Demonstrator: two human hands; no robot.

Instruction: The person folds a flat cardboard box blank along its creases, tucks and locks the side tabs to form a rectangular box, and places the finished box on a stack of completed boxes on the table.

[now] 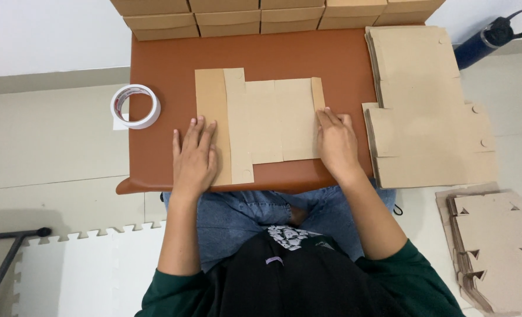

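A flat, unfolded cardboard box blank [261, 120] lies in the middle of a brown padded table [161, 88]. My left hand [194, 155] rests palm down, fingers spread, on the blank's left flap near the front edge. On the blank's right edge my right hand [336, 141] presses flat beside a narrow folded strip. Neither hand grips anything.
A roll of white tape [135, 106] hangs over the table's left edge. Folded cardboard boxes [226, 17] line the back. A stack of flat blanks [425, 105] covers the right side, and another pile of blanks [492, 246] lies on the floor. A dark blue bottle [492, 36] lies at the far right.
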